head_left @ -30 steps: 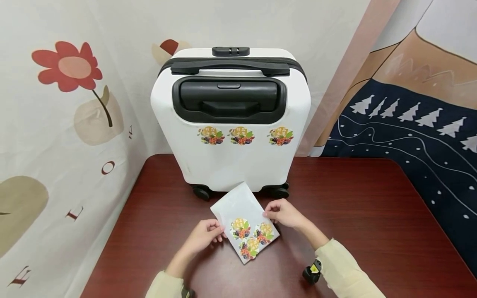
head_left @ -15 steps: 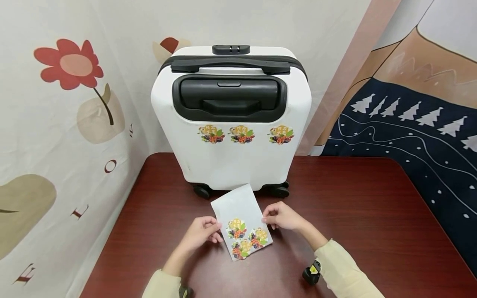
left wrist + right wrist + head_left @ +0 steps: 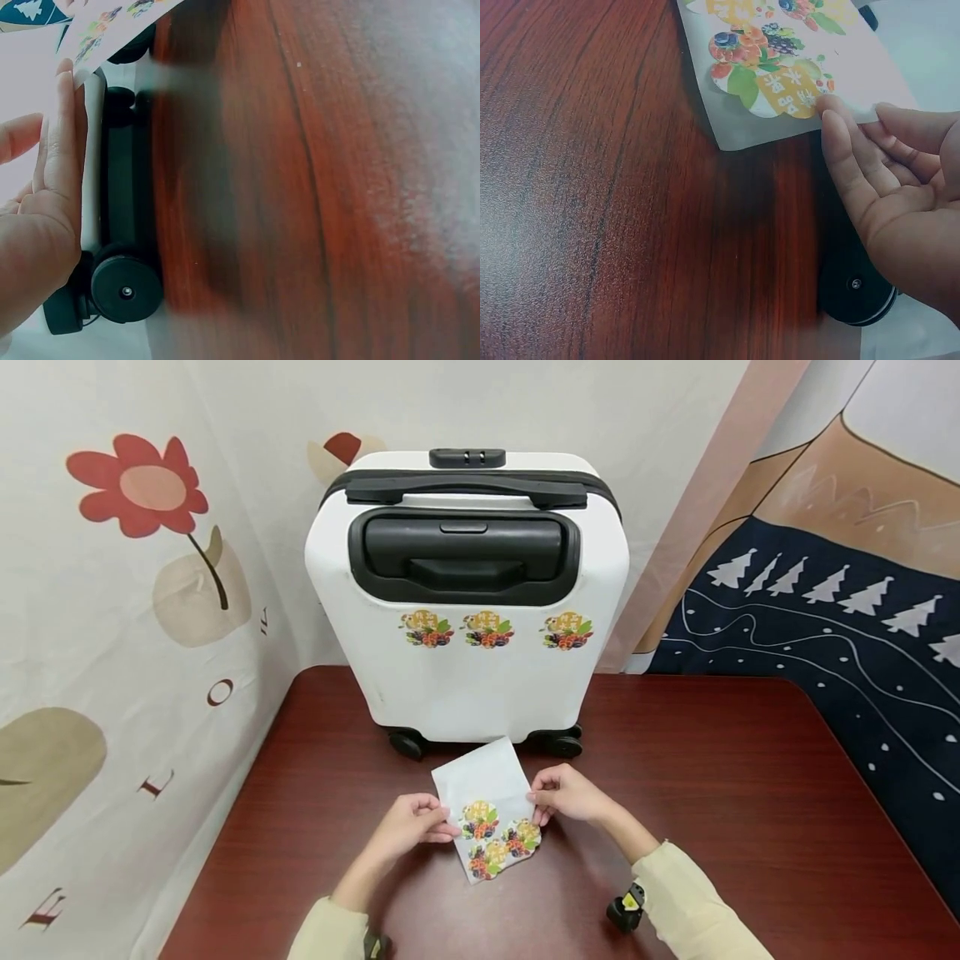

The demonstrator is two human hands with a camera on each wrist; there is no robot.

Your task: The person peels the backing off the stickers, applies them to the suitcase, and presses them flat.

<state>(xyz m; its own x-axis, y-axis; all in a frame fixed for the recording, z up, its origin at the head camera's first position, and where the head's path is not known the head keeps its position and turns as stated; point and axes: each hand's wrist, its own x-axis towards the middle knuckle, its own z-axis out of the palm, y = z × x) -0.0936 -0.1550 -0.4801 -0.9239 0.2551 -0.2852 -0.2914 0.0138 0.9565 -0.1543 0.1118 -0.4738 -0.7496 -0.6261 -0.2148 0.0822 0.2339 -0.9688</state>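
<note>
A white sheet (image 3: pixel 486 775) bearing several fruit-patterned stickers (image 3: pixel 480 820) is held above the table, tilted. My left hand (image 3: pixel 408 827) holds its left edge; in the left wrist view, long fingers (image 3: pixel 57 161) reach up to a corner of the sheet (image 3: pixel 91 54). On the opposite edge, my right hand (image 3: pixel 568 793) pinches the sheet between thumb and fingers, as the right wrist view also shows. The stickers (image 3: pixel 769 67) have scalloped outlines with white lettering on yellow. Behind them stands a white suitcase (image 3: pixel 465 693), with three matching stickers (image 3: pixel 489 631) in a row below its handle recess.
The suitcase rests upright on black wheels (image 3: pixel 407 744) at the back of a reddish-brown table (image 3: pixel 712 777). Its black handle (image 3: pixel 465 550) is pushed in. Patterned cloths (image 3: pixel 247 527) hang behind and at both sides. A wrist camera (image 3: pixel 626 910) sits at the right sleeve.
The sheet has turned clockwise and its top has dropped slightly away from the suitcase's base. Both hands have kept to its edges, moving only a little. The suitcase stays put.
</note>
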